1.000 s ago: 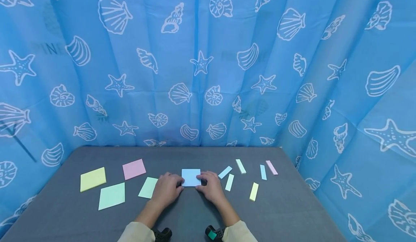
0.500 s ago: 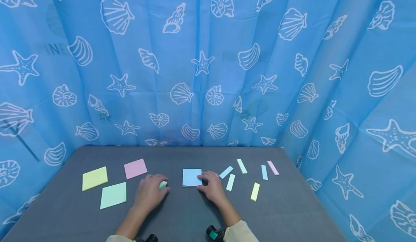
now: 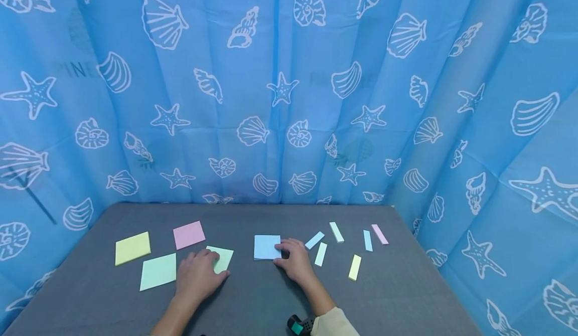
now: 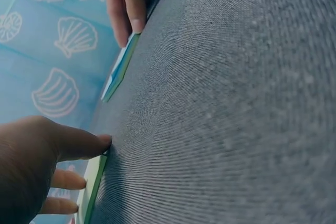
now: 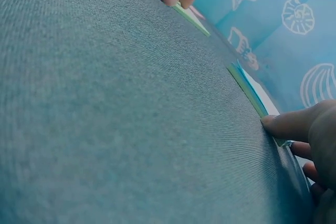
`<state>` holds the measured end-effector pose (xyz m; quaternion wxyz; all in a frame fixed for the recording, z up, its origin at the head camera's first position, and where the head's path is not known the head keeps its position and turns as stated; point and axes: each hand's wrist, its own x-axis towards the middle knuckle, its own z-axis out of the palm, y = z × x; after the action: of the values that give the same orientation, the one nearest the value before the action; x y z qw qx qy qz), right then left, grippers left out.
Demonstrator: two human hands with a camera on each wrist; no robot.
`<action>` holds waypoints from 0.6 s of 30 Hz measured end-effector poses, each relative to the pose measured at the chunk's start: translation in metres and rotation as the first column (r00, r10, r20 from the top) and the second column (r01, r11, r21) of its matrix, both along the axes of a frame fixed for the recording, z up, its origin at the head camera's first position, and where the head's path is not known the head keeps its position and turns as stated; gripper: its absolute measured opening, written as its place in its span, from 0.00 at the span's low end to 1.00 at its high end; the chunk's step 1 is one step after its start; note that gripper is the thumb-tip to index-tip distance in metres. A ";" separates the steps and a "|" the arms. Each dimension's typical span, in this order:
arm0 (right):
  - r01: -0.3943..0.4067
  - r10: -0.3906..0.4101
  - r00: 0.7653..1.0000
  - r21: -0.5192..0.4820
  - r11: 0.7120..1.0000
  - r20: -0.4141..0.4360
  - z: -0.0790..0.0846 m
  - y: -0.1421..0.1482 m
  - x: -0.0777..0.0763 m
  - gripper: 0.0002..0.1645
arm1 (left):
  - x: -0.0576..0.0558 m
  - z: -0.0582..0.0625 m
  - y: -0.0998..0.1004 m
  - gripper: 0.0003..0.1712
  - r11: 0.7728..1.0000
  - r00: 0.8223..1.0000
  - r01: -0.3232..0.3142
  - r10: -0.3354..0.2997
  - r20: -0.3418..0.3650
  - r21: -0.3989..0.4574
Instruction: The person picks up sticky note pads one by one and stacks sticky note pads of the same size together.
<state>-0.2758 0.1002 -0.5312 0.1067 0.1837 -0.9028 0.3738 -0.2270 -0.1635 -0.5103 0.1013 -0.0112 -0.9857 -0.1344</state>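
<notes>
My left hand (image 3: 196,277) holds a light green sticky note pad (image 3: 223,260) between thumb and fingers, left of the middle. In the left wrist view the thumb lies at one end of this green pad (image 4: 92,182), with two fingertips along its far side. Opposite, my right hand (image 3: 295,262) grips the right side of a light blue sticky note pad (image 3: 265,247). The right wrist view shows the thumb at the edge of the blue pad (image 5: 257,88), which has a green layer beneath it. Other right fingers are partly hidden.
On the left lie a yellow pad (image 3: 133,248), a pink pad (image 3: 188,234) and a larger green pad (image 3: 158,272). Several narrow coloured strips, such as a yellow strip (image 3: 354,268), are spread at the right. A blue curtain (image 3: 289,100) hangs behind the grey table (image 3: 271,301).
My left hand has left the blue pad and moved left to the green pad, which was tilted up under the fingers and now sits further right. My right hand has stayed at the blue pad.
</notes>
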 end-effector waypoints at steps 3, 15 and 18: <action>0.001 -0.001 1.000 -0.001 1.000 0.008 0.000 0.000 0.001 0.19 | 0.000 0.001 0.000 0.29 1.000 1.000 -0.008 0.008 0.010 -0.007; -0.009 0.009 1.000 -0.001 1.000 0.017 0.002 0.001 -0.001 0.20 | -0.008 0.004 -0.012 0.17 0.995 0.994 0.103 -0.103 -0.026 -0.006; -0.019 0.019 1.000 0.007 1.000 0.006 0.001 0.001 -0.002 0.20 | -0.010 0.006 -0.016 0.17 0.993 0.993 0.119 -0.119 -0.002 -0.005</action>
<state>-0.2773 0.1013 -0.5299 0.1000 0.1914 -0.9028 0.3719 -0.2371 -0.1792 -0.5045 0.0943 -0.0706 -0.9834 -0.1378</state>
